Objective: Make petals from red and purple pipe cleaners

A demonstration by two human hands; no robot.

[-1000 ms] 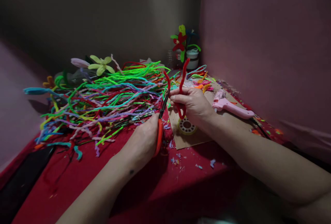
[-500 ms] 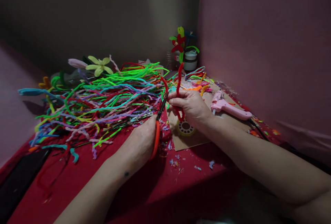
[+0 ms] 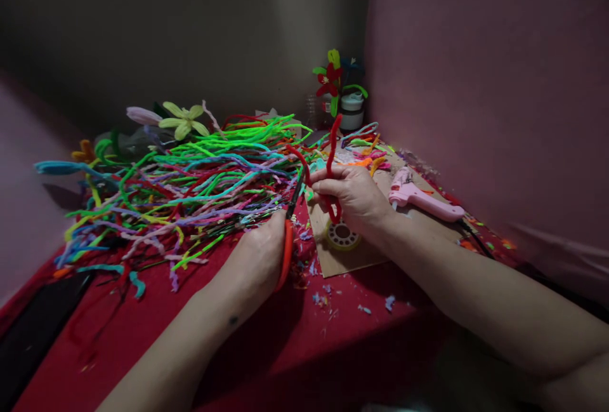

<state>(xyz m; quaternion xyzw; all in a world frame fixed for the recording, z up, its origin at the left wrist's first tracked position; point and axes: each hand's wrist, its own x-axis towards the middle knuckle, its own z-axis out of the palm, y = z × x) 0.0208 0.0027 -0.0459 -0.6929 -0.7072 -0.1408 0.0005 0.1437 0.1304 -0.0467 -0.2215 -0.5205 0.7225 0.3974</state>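
My left hand [image 3: 261,244] is closed around the orange handles of a pair of scissors [image 3: 288,247]. Their dark blades point up and away, the tips close to the red pipe cleaner [image 3: 334,136] near my right fingers. With thumb and fingers pinched, my right hand [image 3: 349,193] holds this fuzzy red stem. One end of it stands up, another slants to the left, and a bent loop hangs below the palm. Under the right hand lie a cardboard sheet [image 3: 352,265] and a pale ring-shaped spool [image 3: 342,235] with holes.
A large heap of colourful pipe cleaners [image 3: 190,177] spreads across the red cloth [image 3: 266,336] at left. A pink glue gun [image 3: 423,201] rests on the right. Behind stand a red pipe-cleaner flower [image 3: 328,80] and a lidded jar [image 3: 352,110]. A dark flat object [image 3: 42,323] lies lower left.
The slanting end of the red pipe cleaner has swung further left. The scissors' blades have shifted slightly left and down from it. My right hand keeps its grip.
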